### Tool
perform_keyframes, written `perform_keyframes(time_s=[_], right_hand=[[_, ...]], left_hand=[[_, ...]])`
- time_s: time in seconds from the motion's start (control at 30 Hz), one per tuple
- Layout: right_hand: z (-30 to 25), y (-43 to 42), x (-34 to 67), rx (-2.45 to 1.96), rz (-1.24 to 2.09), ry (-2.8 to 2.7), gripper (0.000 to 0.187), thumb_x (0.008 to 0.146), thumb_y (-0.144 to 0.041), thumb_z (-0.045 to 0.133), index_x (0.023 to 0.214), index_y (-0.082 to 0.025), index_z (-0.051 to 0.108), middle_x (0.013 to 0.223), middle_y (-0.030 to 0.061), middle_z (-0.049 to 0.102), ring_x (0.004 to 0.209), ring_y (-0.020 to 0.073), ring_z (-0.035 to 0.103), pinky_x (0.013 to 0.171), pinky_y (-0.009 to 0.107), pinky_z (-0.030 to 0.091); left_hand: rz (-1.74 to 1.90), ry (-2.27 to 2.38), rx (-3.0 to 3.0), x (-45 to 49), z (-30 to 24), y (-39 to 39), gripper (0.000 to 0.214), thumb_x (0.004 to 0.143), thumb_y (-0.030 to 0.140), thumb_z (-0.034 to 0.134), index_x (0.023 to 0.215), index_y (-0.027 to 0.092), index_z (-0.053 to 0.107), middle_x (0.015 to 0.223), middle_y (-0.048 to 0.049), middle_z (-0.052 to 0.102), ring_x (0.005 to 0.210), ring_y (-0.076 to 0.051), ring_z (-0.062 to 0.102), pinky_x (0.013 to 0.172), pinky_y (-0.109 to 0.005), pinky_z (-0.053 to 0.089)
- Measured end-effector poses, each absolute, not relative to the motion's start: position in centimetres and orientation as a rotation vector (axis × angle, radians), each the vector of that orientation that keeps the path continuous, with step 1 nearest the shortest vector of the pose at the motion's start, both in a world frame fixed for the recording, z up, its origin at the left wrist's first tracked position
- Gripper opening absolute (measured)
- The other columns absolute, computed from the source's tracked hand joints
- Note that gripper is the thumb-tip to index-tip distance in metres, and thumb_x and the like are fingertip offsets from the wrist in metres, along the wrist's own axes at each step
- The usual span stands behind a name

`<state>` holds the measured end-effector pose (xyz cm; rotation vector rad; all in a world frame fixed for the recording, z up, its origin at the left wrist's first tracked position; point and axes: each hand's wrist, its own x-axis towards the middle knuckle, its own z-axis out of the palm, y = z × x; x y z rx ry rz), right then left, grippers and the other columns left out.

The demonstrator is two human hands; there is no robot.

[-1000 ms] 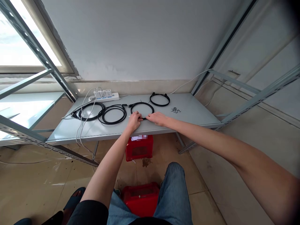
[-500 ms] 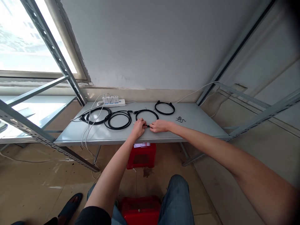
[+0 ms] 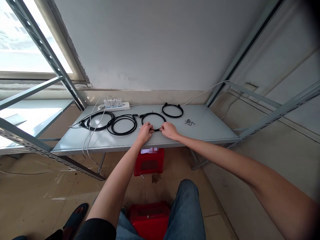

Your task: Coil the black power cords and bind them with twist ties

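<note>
A coiled black cable (image 3: 153,113) lies on the grey shelf (image 3: 200,131) in front of me. My left hand (image 3: 146,132) is closed on the near left side of this coil, fingers curled. Opposite it, my right hand (image 3: 169,130) pinches the coil's near right side. Between the two hands a short stretch of the cable shows. Behind and to the right lies another black cable coil (image 3: 173,116), and to the left are two more, a middle coil (image 3: 122,133) and a far-left coil (image 3: 101,128). Small black twist ties (image 3: 189,122) sit in a loose pile to the right.
A white power strip (image 3: 117,106) with plugs stands at the back left, its white cords hanging over the shelf's front edge. Metal uprights (image 3: 246,133) frame both ends. A red stool (image 3: 149,163) is under the shelf, another red stool (image 3: 150,220) between my knees. A sandalled foot (image 3: 76,216) is at left.
The hands have drawn slightly apart along the near side of the coil, and the right hand has turned a little. The whole view has shifted slightly.
</note>
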<state>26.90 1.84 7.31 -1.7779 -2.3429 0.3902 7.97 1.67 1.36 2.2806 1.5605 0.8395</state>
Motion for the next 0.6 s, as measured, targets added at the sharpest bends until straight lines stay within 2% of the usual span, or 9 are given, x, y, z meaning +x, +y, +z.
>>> perform_keyframes(time_s=[0.07, 0.13, 0.23, 0.33, 0.4, 0.47, 0.57, 0.6], right_hand=[[7.1, 1.8, 26.2, -1.936, 0.896, -1.846, 0.021, 0.093, -0.018, 0.061, 0.072, -0.015, 0.066, 0.076, 0.0101, 0.074, 0.056, 0.0129, 0.059, 0.054, 0.024, 0.043], [7.2, 1.9, 25.7, -1.974, 1.226, -1.453, 0.02, 0.091, -0.013, 0.062, 0.072, -0.014, 0.064, 0.072, 0.0079, 0.072, 0.047, 0.0078, 0.05, 0.046, 0.021, 0.036], [7.4, 2.2, 25.9, -1.942, 1.365, -1.313, 0.02, 0.089, -0.014, 0.07, 0.071, -0.013, 0.062, 0.069, 0.0068, 0.071, 0.043, 0.0052, 0.045, 0.04, 0.019, 0.027], [7.9, 2.4, 27.1, -1.837, 1.329, -1.661, 0.024, 0.092, -0.025, 0.073, 0.074, -0.014, 0.061, 0.075, 0.0079, 0.073, 0.045, 0.0068, 0.053, 0.041, 0.019, 0.027], [8.3, 2.4, 28.1, -1.758, 1.131, -2.014, 0.026, 0.1, -0.029, 0.062, 0.079, -0.014, 0.063, 0.081, 0.0082, 0.073, 0.05, 0.009, 0.059, 0.046, 0.02, 0.033], [8.7, 2.4, 28.9, -1.711, 0.714, -2.355, 0.026, 0.105, -0.024, 0.05, 0.086, -0.014, 0.065, 0.085, 0.0093, 0.073, 0.059, 0.0127, 0.064, 0.054, 0.022, 0.038], [9.3, 2.2, 29.2, -1.48, -0.048, -2.807, 0.017, 0.099, -0.01, 0.051, 0.108, -0.014, 0.065, 0.102, 0.014, 0.071, 0.072, 0.0179, 0.067, 0.06, 0.025, 0.037], [9.4, 2.1, 29.1, -1.317, -0.241, -2.947, 0.025, 0.095, -0.006, 0.053, 0.116, -0.014, 0.063, 0.108, 0.015, 0.07, 0.075, 0.0181, 0.066, 0.06, 0.025, 0.036]], left_hand=[[0.838, 1.567, 2.278, 8.0, 1.3, 1.7, 0.014, 0.091, 0.013, 0.059, 0.081, 0.021, 0.064, 0.103, -0.0081, 0.062, 0.101, -0.026, 0.058, 0.087, -0.039, 0.046], [0.842, 1.566, 2.276, 8.0, 1.3, 1.7, 0.014, 0.092, 0.013, 0.059, 0.081, 0.021, 0.064, 0.103, -0.0081, 0.062, 0.101, -0.026, 0.058, 0.088, -0.039, 0.046], [0.849, 1.563, 2.28, 7.9, 1.3, 1.7, 0.014, 0.092, 0.013, 0.059, 0.081, 0.021, 0.064, 0.104, -0.0082, 0.062, 0.102, -0.027, 0.058, 0.087, -0.039, 0.045], [0.845, 1.568, 2.286, 7.9, 1.3, 1.7, 0.013, 0.092, 0.013, 0.06, 0.081, 0.021, 0.064, 0.103, -0.0081, 0.062, 0.101, -0.027, 0.057, 0.086, -0.039, 0.045], [0.845, 1.565, 2.287, 7.9, 1.3, 1.7, 0.014, 0.092, 0.013, 0.059, 0.082, 0.02, 0.064, 0.102, -0.0079, 0.062, 0.101, -0.026, 0.057, 0.086, -0.039, 0.045], [0.847, 1.56, 2.285, 7.9, 1.3, 1.7, 0.014, 0.092, 0.012, 0.058, 0.082, 0.02, 0.065, 0.102, -0.0077, 0.062, 0.101, -0.026, 0.058, 0.087, -0.038, 0.045], [0.845, 1.558, 2.283, 8.0, 1.2, 1.8, 0.014, 0.091, 0.012, 0.059, 0.082, 0.02, 0.065, 0.102, -0.0077, 0.062, 0.1, -0.026, 0.058, 0.086, -0.038, 0.045], [0.847, 1.56, 2.284, 8.0, 1.2, 1.8, 0.014, 0.091, 0.012, 0.059, 0.082, 0.02, 0.065, 0.102, -0.0078, 0.062, 0.1, -0.026, 0.058, 0.086, -0.038, 0.045]])
